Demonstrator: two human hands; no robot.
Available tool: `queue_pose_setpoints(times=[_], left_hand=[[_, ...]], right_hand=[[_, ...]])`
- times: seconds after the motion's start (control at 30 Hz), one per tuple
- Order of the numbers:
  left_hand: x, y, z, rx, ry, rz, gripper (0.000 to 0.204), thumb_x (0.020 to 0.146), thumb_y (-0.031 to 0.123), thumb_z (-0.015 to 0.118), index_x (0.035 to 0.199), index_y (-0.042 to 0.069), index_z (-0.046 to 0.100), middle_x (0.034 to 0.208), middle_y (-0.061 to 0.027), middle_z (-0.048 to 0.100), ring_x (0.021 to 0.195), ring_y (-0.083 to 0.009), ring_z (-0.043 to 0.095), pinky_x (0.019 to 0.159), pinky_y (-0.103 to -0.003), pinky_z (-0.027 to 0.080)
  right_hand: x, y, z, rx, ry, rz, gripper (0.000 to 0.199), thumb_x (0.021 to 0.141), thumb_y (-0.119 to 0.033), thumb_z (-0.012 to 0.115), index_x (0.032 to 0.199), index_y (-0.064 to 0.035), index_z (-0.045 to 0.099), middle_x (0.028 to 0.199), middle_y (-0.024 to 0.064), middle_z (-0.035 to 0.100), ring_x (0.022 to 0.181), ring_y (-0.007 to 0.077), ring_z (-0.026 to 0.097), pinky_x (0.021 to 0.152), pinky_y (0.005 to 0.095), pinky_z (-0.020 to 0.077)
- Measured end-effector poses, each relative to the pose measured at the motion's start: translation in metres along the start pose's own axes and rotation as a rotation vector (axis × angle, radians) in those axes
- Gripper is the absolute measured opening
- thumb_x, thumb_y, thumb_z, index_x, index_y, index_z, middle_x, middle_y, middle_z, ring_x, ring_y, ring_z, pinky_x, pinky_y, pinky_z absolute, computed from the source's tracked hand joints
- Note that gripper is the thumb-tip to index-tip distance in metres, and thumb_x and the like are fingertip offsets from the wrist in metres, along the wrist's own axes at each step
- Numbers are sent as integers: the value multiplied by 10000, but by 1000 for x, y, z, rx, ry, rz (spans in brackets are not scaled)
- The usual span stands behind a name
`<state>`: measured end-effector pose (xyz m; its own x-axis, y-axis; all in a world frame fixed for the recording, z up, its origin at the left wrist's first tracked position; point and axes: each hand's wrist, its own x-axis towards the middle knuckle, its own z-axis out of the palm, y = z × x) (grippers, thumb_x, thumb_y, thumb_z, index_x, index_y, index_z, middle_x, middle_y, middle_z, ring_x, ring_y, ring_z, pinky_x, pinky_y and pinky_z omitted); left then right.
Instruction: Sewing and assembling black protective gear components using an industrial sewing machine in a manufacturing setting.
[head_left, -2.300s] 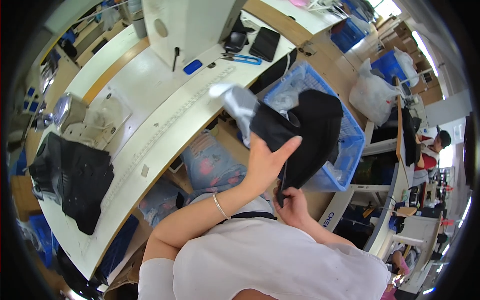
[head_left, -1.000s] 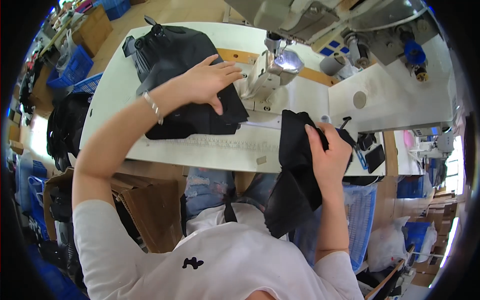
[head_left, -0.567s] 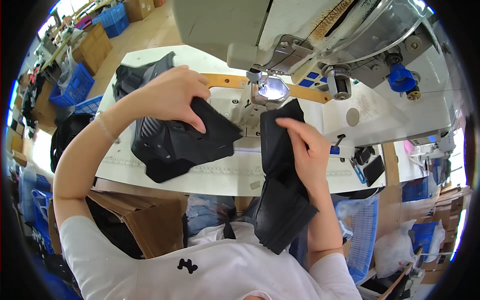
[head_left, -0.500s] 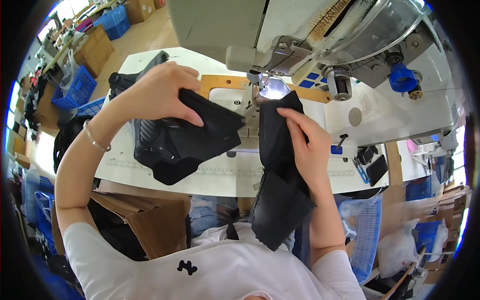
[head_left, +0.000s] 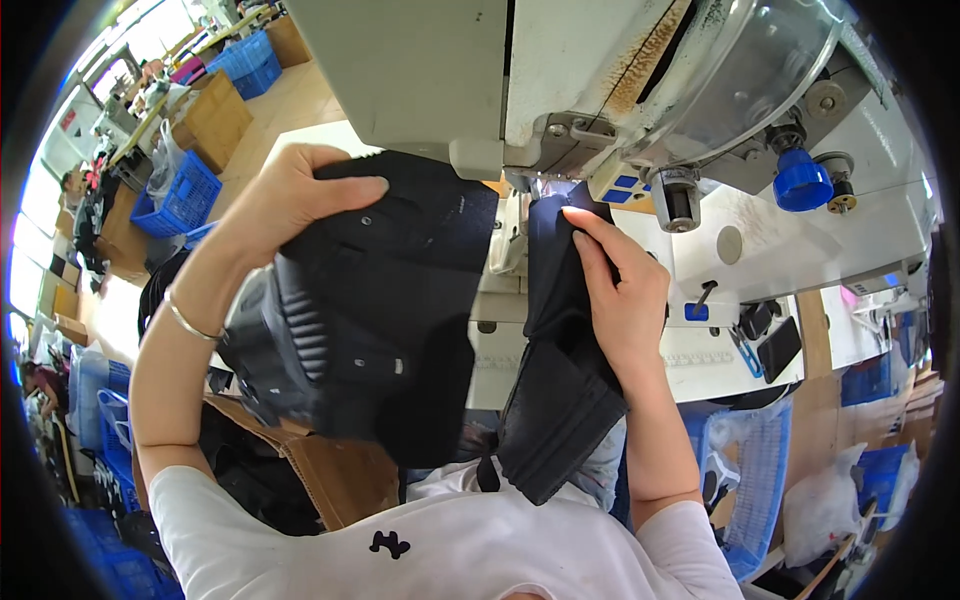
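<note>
My left hand [head_left: 292, 195] grips the top edge of a large black garment [head_left: 370, 310] with ribbed panels and lifts it in front of the white sewing machine [head_left: 560, 80]. My right hand [head_left: 622, 290] presses a narrower black fabric piece [head_left: 560, 400] flat against the machine bed, fingers pointing up toward the needle area. That piece hangs down over the table edge toward my lap. The two black pieces sit side by side, almost touching under the machine head.
The white worktable [head_left: 720, 350] carries a dark phone-like object [head_left: 778, 348] and a ruler strip at right. A cardboard box [head_left: 330, 470] stands by my left knee. Blue crates [head_left: 190, 195] and more tables lie at far left, a blue basket [head_left: 760, 480] at lower right.
I turned from the basket to the sewing machine. My left hand pulled the large black garment off the table and raised it; my right hand slid the narrow piece up under the machine head.
</note>
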<state>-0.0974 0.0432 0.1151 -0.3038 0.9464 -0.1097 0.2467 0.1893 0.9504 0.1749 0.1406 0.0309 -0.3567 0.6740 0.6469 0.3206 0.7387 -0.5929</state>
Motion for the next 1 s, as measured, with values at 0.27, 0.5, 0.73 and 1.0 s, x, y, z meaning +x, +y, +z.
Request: queue_pose_setpoints(times=[0.27, 0.5, 0.73, 1.0], left_hand=[[0, -9, 29, -91, -43, -164, 247, 812, 170, 720, 927, -41, 659, 803, -43, 669, 639, -70, 612, 601, -213, 520], [4, -8, 36, -153, -58, -162, 286, 829, 188, 714, 966, -53, 644, 847, -62, 670, 686, -81, 628, 633, -228, 541], [3, -5, 40, -199, -54, -129, 287, 801, 160, 736, 958, -68, 658, 849, -106, 685, 686, -126, 655, 627, -244, 560], [8, -10, 41, -124, -4, -140, 278, 798, 158, 735, 955, -62, 668, 824, -89, 682, 646, -103, 637, 598, -227, 539]], right_hand=[[1, 1, 1, 97, 33, 62, 175, 861, -80, 624, 1025, -80, 687, 829, 125, 667, 672, 241, 641, 606, 286, 474], [0, -5, 1, 153, -20, 253, 209, 876, -68, 608, 1075, -52, 672, 995, 82, 703, 912, 137, 652, 820, 237, 463], [0, -6, 1, 160, -27, 283, 207, 880, -68, 605, 1075, -52, 673, 995, 77, 703, 907, 122, 643, 820, 229, 456], [-1, -4, 4, 176, -13, 263, 202, 885, -70, 602, 1073, -43, 672, 994, 74, 704, 896, 108, 636, 818, 224, 452]])
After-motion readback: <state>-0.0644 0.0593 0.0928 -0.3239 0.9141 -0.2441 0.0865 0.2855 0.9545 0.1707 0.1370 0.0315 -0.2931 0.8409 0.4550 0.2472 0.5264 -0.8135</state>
